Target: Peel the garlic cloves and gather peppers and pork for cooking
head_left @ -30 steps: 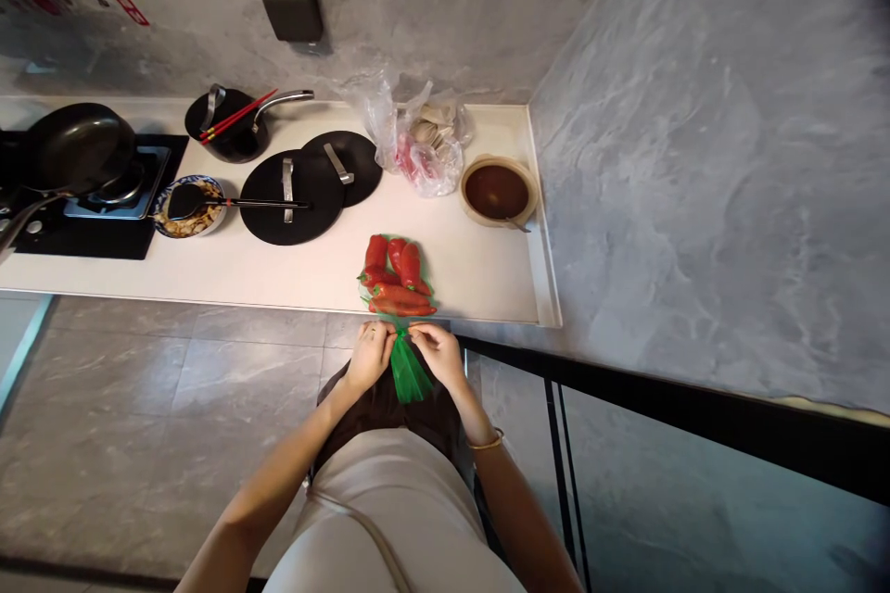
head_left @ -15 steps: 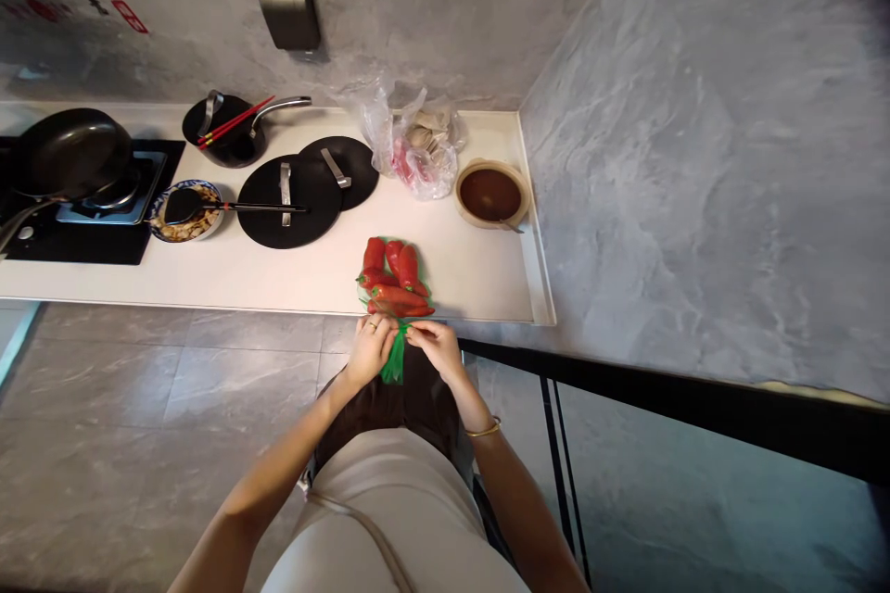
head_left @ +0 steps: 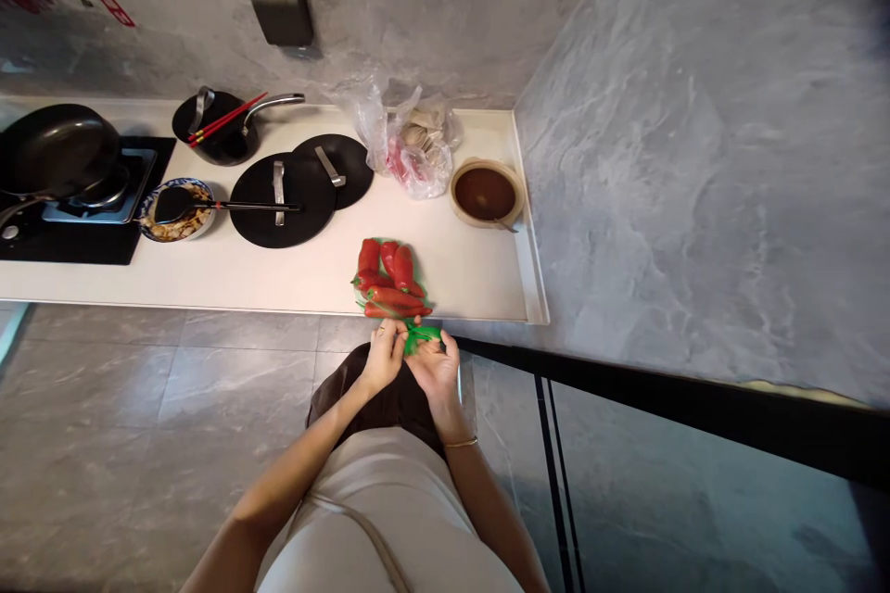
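Several red peppers (head_left: 395,278) lie at the counter's front edge inside a thin green plastic bag (head_left: 423,334). The bag's gathered neck reaches over the edge toward my body. My left hand (head_left: 384,354) pinches the neck from the left, fingertips closed on the green plastic. From the right, my right hand (head_left: 435,369) is turned palm up, its thumb and fingers curled round the bag's loose end. Both hands are close together just in front of the counter edge, and some fingertips are hidden by the plastic.
Behind the peppers are a clear plastic bag (head_left: 417,153) and a bowl of brown liquid (head_left: 485,195). Leftward are black lids (head_left: 310,213), a bowl of food with a black ladle (head_left: 177,208), a pot with red chopsticks (head_left: 215,130) and a wok (head_left: 59,148).
My right hand has turned palm up and folded the bag's hanging end over to the right. My left hand has shifted slightly right, still pinching the neck. The peppers stay on the counter.
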A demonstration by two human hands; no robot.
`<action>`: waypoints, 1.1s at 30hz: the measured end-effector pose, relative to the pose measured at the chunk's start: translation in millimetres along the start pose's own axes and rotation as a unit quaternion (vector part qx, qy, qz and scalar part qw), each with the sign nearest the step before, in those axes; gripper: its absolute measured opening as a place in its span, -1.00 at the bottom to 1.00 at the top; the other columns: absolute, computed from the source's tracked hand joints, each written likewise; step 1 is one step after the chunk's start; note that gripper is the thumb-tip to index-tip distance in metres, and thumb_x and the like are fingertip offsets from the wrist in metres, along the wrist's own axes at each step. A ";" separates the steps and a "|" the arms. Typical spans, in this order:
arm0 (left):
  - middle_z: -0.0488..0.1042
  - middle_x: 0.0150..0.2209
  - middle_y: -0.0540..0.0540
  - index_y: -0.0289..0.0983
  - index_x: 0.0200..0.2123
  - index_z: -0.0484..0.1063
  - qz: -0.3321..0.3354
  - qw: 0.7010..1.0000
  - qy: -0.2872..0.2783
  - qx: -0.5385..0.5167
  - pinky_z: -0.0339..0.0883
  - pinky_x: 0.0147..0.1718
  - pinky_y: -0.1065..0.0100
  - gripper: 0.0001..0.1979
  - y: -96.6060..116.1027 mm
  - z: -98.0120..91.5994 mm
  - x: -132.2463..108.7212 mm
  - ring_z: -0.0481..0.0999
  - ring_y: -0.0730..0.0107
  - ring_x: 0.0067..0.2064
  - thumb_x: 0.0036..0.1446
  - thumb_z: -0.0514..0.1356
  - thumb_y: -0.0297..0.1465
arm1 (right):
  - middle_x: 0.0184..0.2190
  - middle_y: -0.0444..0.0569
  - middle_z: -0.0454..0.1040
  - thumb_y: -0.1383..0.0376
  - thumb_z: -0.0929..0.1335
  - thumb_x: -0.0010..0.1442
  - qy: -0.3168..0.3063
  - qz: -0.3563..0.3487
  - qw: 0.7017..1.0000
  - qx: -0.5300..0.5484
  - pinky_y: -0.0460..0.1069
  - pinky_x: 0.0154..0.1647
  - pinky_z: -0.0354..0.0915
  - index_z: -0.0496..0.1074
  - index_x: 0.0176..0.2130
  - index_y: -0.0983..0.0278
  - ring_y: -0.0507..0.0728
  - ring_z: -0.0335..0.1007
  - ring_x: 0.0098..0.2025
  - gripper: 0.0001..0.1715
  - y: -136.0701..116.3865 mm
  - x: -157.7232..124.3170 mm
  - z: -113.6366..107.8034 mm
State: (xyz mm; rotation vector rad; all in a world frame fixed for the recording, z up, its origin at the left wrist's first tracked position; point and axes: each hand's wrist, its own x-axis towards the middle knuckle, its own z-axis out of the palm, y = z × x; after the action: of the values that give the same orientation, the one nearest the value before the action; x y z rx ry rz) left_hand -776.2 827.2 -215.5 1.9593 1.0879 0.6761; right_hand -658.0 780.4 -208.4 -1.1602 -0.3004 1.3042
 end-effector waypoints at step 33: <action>0.49 -0.14 -0.33 -0.30 -0.18 0.47 0.061 0.946 -0.077 0.310 0.28 -0.09 -0.02 -0.66 -25.5 -47.8 80.2 0.40 -0.12 -0.05 -0.01 0.37 -0.27 | -0.12 0.10 0.61 -0.11 0.22 0.25 -0.028 0.181 0.982 0.047 0.18 0.00 0.43 0.49 -0.16 0.22 0.23 0.56 -0.03 -0.47 35.8 52.5 -2.1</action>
State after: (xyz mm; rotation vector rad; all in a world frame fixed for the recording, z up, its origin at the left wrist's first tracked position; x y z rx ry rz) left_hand -783.9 923.0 -203.9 2.5807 1.1805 0.2413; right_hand -661.0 818.4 -259.3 -1.1319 -0.0679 1.6525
